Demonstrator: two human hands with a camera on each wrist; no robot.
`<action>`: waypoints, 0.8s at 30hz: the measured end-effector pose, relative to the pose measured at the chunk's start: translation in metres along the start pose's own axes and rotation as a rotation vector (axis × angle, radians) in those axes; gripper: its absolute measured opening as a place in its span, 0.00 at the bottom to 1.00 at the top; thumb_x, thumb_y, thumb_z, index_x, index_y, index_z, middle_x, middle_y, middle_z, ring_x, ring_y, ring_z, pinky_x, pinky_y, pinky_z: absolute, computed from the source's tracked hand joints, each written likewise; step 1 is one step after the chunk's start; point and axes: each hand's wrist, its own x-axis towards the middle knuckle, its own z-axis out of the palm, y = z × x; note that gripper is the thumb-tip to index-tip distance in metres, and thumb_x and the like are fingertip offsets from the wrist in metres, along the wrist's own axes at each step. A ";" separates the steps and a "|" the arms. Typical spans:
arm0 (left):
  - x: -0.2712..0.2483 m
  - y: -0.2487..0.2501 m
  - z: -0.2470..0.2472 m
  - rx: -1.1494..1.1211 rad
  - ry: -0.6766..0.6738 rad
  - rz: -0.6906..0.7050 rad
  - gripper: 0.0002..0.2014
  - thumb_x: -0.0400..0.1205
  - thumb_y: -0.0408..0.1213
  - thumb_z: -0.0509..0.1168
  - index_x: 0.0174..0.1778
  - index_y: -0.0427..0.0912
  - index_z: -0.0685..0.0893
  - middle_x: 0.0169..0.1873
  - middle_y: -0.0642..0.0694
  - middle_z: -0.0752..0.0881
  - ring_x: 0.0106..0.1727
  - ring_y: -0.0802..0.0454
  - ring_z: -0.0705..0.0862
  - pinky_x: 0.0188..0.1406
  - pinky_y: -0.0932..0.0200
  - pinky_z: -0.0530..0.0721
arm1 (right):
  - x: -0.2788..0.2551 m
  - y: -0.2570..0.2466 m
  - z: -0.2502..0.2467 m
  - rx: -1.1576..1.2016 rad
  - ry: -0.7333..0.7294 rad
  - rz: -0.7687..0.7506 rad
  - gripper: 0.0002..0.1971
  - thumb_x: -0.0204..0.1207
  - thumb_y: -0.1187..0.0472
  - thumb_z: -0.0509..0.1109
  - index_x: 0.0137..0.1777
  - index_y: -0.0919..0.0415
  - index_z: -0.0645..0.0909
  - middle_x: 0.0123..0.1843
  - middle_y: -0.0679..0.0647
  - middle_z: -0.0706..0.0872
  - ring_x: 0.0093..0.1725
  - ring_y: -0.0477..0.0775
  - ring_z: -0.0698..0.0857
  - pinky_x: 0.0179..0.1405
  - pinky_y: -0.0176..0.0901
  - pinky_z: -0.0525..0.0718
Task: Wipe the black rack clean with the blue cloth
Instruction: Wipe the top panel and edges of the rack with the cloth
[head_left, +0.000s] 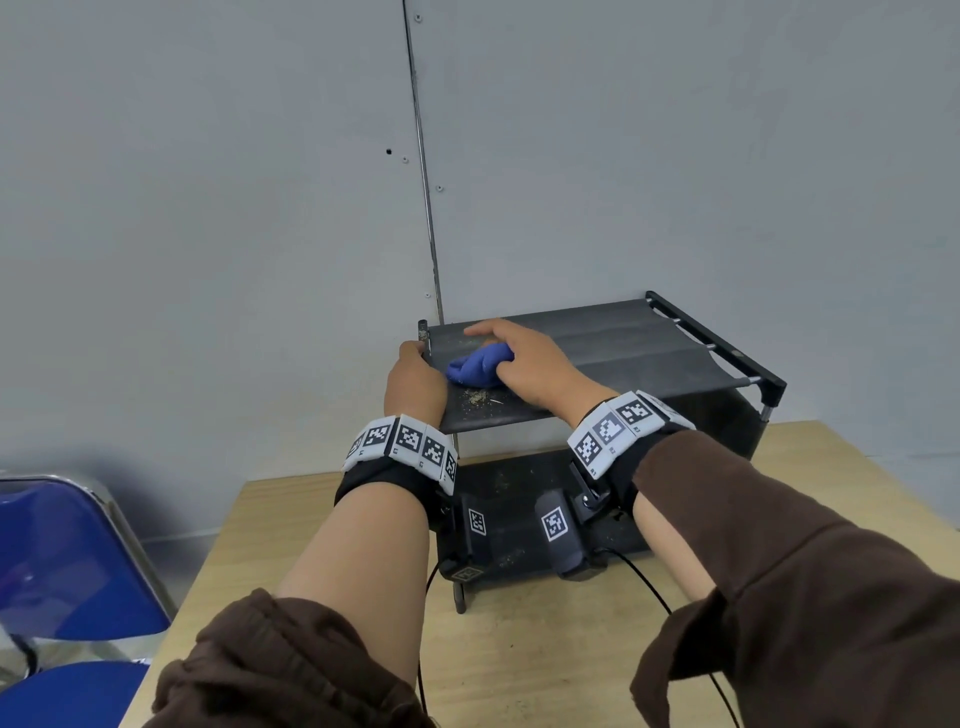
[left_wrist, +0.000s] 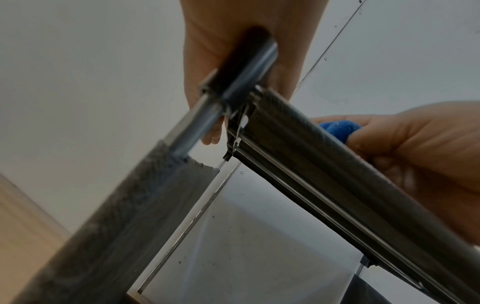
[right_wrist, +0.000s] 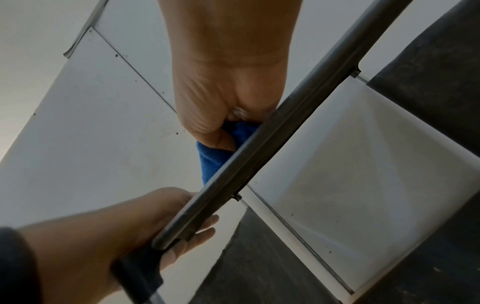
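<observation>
Light wood tabletop (head_left: 545, 670), set against a grey panelled wall (head_left: 208, 208) with a vertical seam and screw heads. A blue chair (head_left: 67, 561) stands at the table's left. On the table by the wall stands the black rack (head_left: 649, 353), two fabric shelves on a metal frame. Crumbs and dusty specks lie on the top shelf near its front edge; the lower shelf is speckled too.

Left hand (head_left: 415, 379) grips the rack's left front corner post, fingers curled round the tube. Right hand (head_left: 524, 364) rests on the top shelf, fingers curled over the bunched blue cloth (head_left: 478, 370), holding it against the fabric near the left end. Brown sleeves are pushed up both forearms.
</observation>
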 end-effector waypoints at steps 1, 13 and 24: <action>0.000 0.000 0.000 0.000 0.000 0.000 0.22 0.81 0.26 0.53 0.73 0.40 0.70 0.64 0.35 0.81 0.63 0.37 0.80 0.51 0.56 0.72 | -0.002 0.002 0.001 -0.023 -0.014 -0.002 0.30 0.70 0.75 0.58 0.70 0.52 0.78 0.63 0.51 0.85 0.56 0.47 0.80 0.51 0.32 0.75; -0.001 0.000 0.000 0.006 0.000 -0.007 0.24 0.81 0.24 0.51 0.74 0.40 0.69 0.65 0.34 0.80 0.63 0.36 0.80 0.53 0.54 0.74 | -0.009 -0.001 0.000 -0.013 0.039 0.018 0.26 0.72 0.75 0.58 0.64 0.53 0.83 0.63 0.50 0.85 0.60 0.49 0.81 0.56 0.33 0.76; -0.001 -0.001 0.001 -0.008 0.014 -0.008 0.26 0.80 0.22 0.50 0.74 0.40 0.69 0.66 0.34 0.79 0.65 0.36 0.79 0.53 0.54 0.74 | -0.019 -0.001 0.008 -0.189 -0.064 0.015 0.22 0.75 0.70 0.59 0.61 0.51 0.85 0.63 0.47 0.87 0.62 0.50 0.82 0.59 0.37 0.77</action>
